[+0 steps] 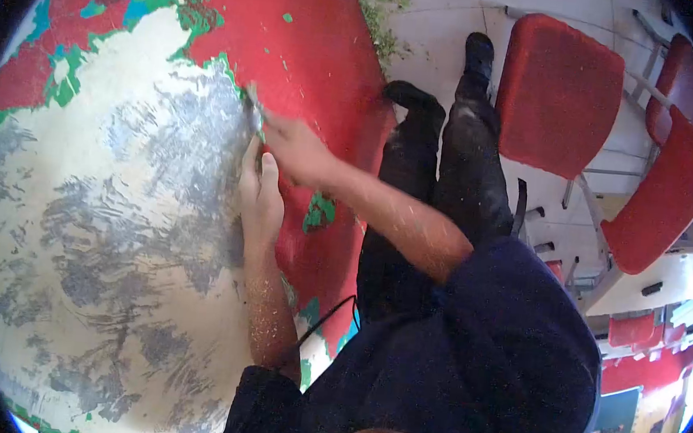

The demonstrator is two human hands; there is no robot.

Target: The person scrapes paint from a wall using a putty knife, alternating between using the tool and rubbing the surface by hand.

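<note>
Two hands work on one round red worktop with much paint scraped off. Right hand has its grip closed around one scraper (blurred), blade at the red paint's edge. Left hand lies flat beside it, fingers together. Several red chairs stand beyond the worktop.

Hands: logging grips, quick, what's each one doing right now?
Left hand: open, flat on the scraped tabletop.
Right hand: closed on a scraper at the red paint's edge.
</note>
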